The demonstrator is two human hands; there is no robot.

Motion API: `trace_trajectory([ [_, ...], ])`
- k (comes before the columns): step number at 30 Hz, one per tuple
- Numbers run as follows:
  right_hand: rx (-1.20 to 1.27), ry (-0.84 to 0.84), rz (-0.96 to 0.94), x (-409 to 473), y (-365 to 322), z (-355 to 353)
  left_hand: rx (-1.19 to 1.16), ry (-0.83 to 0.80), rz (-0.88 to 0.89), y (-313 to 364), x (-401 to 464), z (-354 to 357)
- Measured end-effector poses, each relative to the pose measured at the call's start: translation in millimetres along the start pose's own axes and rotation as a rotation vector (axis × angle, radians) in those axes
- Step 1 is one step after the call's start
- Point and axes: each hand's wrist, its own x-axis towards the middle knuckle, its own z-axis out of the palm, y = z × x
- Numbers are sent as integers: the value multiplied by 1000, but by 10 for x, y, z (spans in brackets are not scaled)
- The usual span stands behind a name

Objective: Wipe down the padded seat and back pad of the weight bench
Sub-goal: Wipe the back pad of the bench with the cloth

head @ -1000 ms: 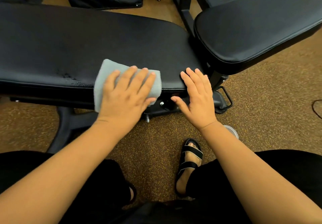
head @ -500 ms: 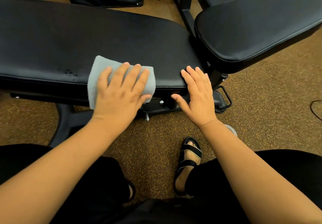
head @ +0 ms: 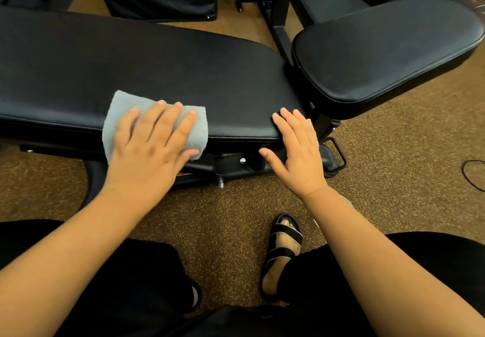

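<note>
Since half a second ago, the left hand and the grey cloth under it sit slightly further left along the near edge of the back pad; the right hand stays at the same spot. The left hand lies flat with fingers spread, pressing the folded cloth, which drapes over the pad's near edge. The right hand is relaxed and flat, fingers resting on the pad's near right corner, thumb hanging below the edge. The back pad's long axis runs left to right across the view. The seat pad sits just beside its right end, tilted. The bench stands on a speckled floor.
</note>
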Motion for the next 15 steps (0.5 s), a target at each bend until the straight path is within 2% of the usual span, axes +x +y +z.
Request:
trace_trajectory([
  [3, -1, -7, 6, 1, -19, 5, -2, -40, -23, 202, 112, 6],
  [8, -9, -28, 19, 4, -35, -27, 47, -92, 111, 488, 285, 3],
  [11, -12, -50, 14, 10, -39, -61, -35, -85, 111, 334, 247, -36],
  [15, -5, -78, 27, 16, -72, -100, -86, -49, -4, -39, 68, -105],
])
